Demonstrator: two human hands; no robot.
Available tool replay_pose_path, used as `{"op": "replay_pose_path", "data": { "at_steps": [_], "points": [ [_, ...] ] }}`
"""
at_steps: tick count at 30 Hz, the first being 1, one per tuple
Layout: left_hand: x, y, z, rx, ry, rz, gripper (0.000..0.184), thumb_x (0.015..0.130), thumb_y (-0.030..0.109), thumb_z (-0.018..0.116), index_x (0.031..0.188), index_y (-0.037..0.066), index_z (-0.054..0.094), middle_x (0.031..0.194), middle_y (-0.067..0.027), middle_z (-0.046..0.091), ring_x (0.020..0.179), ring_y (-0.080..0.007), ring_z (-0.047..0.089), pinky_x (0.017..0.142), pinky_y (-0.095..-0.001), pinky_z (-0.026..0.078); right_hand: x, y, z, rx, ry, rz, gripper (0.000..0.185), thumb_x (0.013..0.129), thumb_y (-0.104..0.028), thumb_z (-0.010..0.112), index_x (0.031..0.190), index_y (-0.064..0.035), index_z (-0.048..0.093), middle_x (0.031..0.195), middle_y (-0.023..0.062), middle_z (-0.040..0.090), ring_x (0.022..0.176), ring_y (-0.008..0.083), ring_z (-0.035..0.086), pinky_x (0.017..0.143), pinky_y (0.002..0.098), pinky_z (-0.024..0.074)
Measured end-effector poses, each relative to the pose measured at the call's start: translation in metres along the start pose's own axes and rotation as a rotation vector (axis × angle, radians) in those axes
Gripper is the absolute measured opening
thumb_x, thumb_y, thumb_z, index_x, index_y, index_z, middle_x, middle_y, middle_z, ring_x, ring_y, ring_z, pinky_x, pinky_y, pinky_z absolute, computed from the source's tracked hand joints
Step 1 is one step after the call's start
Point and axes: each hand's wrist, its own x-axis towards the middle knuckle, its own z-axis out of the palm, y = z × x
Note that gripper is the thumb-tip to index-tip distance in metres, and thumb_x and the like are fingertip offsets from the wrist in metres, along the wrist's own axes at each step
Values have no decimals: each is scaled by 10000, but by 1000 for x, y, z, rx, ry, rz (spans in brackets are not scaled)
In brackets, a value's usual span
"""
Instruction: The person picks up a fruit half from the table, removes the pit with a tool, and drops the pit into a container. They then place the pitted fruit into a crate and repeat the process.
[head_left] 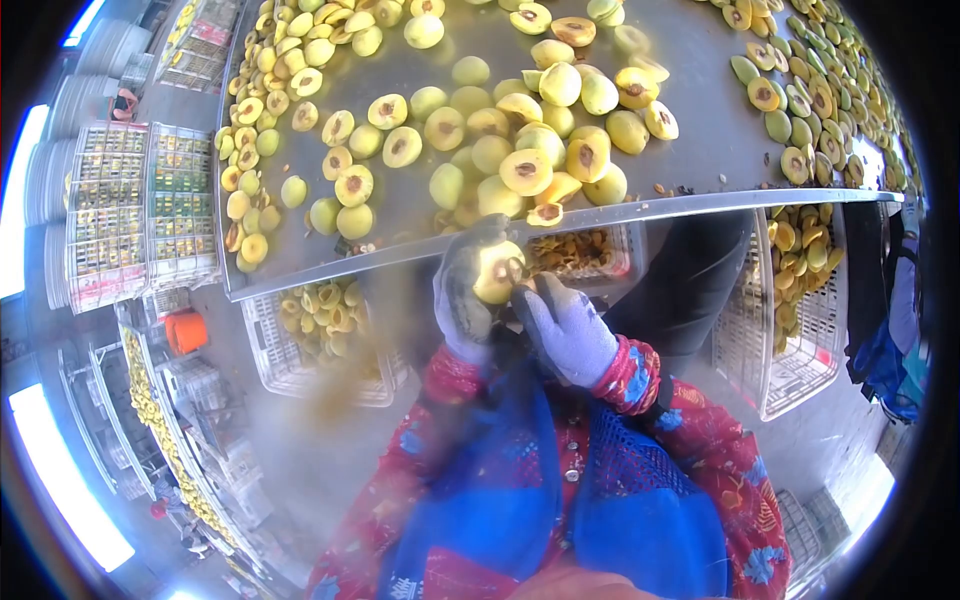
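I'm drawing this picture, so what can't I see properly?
Head view:
Underside of the yellow cut fruit: hidden by the lilac-gloved left hand.
Whether the lilac-gloved right hand holds a tool: hidden by its curled fingers.
The grey metal table's far end: cut off by the top edge.

Text check: nothing legible

White printed marking (405, 588) low on the blue apron (480, 500), character-like, cut near the lower edge, too small and blurred to read. Red patches on the white crate at right (745, 330), on the crate stack at left (105, 215) and on the crate under the counter (635, 245); can't tell if they're lettering. No readable numbers, brands or signs.
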Motion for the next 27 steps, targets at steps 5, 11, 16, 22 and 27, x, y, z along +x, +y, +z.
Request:
{"op": "replay_pose_path", "data": {
  "at_steps": [5, 11, 16, 22, 27],
  "points": [
    [-26, 1, 16, -132, 162, -282, 306, 890, 108, 585, 1164, -25, 562, 1203, -146, 604, 1045, -258, 607, 902, -334, 476, 5, -2, -6, 874, -249, 676, 183, 984, -159, 445, 987, 6, 525, 778, 152, 557, 685, 296, 590, 593, 376, 477],
    [-7, 11, 8, -365, -43, -205, 308, 912, 129, 562, 1177, -27, 569, 1237, -153, 598, 1159, -267, 556, 996, -378, 418, -3, 8, -10, 1277, -252, 926, 292, 1012, -315, 442, 984, -44, 547, 601, 27, 506, 454, 123, 508, 433, 269, 423],
    [-8, 5, 8, -346, 102, -580, 345, 916, 124, 578, 1208, -56, 544, 1186, -118, 622, 981, -211, 630, 855, -325, 508, 0, -7, -3, 1063, -221, 956, 259, 1001, -307, 470, 969, -66, 561, 634, 12, 522, 498, 105, 504, 442, 245, 407],
    [-29, -29, 29, -281, 110, -387, 246, 967, 179, 544, 1107, -17, 596, 1005, -92, 613, 721, -111, 567, 616, -239, 486, 1, 7, -20, 1420, -366, 1033, 291, 983, -315, 495, 946, -42, 590, 684, 30, 577, 567, 129, 548, 521, 264, 431],
    [-3, 3, 30, -510, -34, -633, 280, 978, 233, 511, 944, -18, 631, 815, -68, 650, 662, -85, 548, 598, -214, 455, -11, 27, 4, 321, -267, 506, 317, 959, -282, 495, 896, 18, 577, 753, 271, 627, 718, 379, 655, 637, 464, 500]
  ]
}}
